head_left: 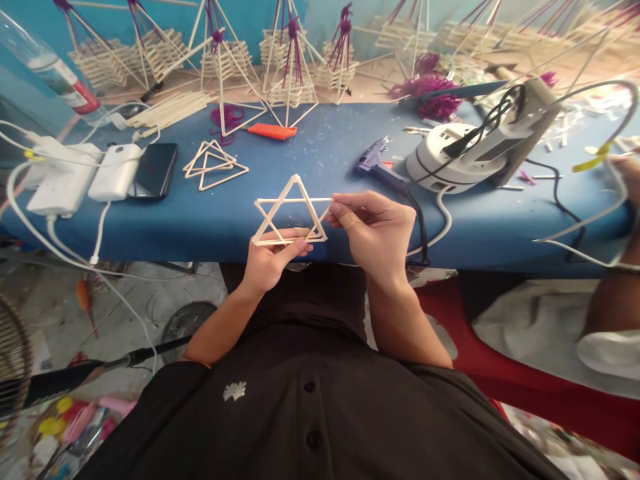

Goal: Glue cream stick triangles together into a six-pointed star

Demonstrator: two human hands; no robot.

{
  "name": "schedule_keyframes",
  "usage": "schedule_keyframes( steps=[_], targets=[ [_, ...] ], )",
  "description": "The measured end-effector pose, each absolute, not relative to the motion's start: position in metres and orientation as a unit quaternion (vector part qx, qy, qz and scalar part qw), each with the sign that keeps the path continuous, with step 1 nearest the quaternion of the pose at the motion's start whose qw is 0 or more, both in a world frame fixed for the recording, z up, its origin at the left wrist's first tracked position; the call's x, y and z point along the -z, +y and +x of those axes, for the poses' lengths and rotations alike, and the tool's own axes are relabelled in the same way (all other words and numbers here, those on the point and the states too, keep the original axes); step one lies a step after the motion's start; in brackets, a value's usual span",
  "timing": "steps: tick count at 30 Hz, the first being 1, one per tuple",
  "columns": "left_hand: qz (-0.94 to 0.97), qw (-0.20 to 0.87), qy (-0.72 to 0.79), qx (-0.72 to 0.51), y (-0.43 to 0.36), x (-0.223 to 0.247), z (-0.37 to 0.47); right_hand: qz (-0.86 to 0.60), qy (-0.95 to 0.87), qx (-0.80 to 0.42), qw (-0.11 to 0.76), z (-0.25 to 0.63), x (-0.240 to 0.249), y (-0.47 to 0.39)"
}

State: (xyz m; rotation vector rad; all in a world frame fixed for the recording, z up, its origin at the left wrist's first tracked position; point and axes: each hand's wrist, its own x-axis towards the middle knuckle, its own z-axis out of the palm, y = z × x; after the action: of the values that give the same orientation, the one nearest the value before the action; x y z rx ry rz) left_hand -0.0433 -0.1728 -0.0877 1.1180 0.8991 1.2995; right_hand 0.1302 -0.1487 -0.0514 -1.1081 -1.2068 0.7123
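Stick star (300,199) held up in both hands, centre, at near edge of blue surface (320,150). Left hand (270,265): grip pinching star's near bar between thumb and fingers. Right hand (384,228): grip pinching star's right corner, thumb against forefinger. Stick triangles (225,179) lying overlapped to left, beside phone (156,172). Orange cutter (273,132) beyond star. Glue gun (376,164) to right, far of right hand, near round white power strip (453,157). Stick frames with purple yarn (293,73) standing along far side.

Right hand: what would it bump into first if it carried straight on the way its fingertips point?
The stick star; the right hand appears to pinch its corner. Depth beyond is unclear.
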Motion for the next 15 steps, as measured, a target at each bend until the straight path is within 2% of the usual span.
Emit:
schedule_keyframes(
  steps=[6,12,15],
  targets=[
    [0.481,0.565,0.405,-0.534,-0.177,0.083,-0.046,-0.476,-0.540,-0.216,0.659,0.140,0.047,-0.147],
    [0.499,0.579,0.407,-0.500,-0.178,0.081,-0.047,-0.470,-0.639,-0.240,0.560,0.142,0.041,-0.150],
    [0.512,0.585,0.400,-0.485,-0.180,0.081,-0.047,-0.470,-0.634,-0.249,0.562,0.139,0.046,-0.150]
  ],
)
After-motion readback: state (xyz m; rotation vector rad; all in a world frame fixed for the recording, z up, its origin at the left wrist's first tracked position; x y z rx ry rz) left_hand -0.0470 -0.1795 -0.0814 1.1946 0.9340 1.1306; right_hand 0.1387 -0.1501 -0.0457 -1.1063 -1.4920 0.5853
